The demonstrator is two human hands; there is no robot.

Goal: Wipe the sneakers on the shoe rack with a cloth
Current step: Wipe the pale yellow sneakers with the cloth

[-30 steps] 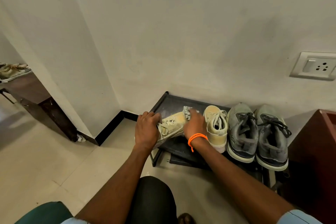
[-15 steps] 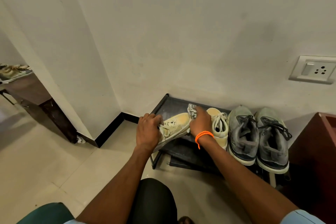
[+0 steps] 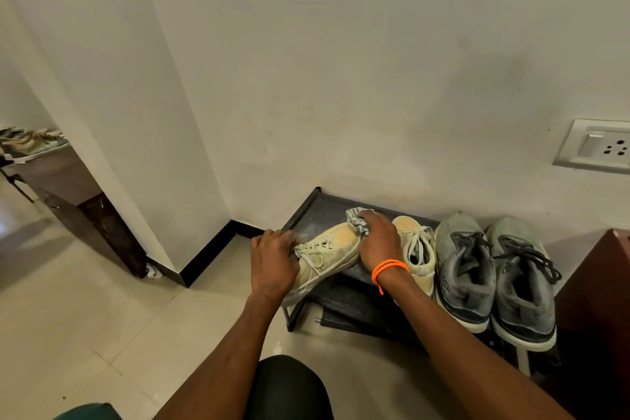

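Observation:
A cream sneaker (image 3: 327, 254) is tilted over the left end of the black shoe rack (image 3: 318, 206), toe pointing away and to the right. My left hand (image 3: 272, 261) grips its heel and collar. My right hand (image 3: 378, 242), with an orange band on the wrist, holds a striped grey cloth (image 3: 356, 218) against the toe. The matching cream sneaker (image 3: 417, 249) stands on the rack just right of my right hand. Two grey sneakers with dark laces (image 3: 463, 269) (image 3: 521, 280) stand further right.
A white wall rises behind the rack, with a socket plate (image 3: 596, 145) at the right. A dark wooden cabinet (image 3: 600, 300) borders the rack's right end. Beige floor tiles spread to the left, and a dark table (image 3: 61, 181) stands past the wall corner.
My right hand has slid the cloth up along the cream sneaker toward its toe. The left hand keeps its hold on the heel, with the shoe tipped a little higher.

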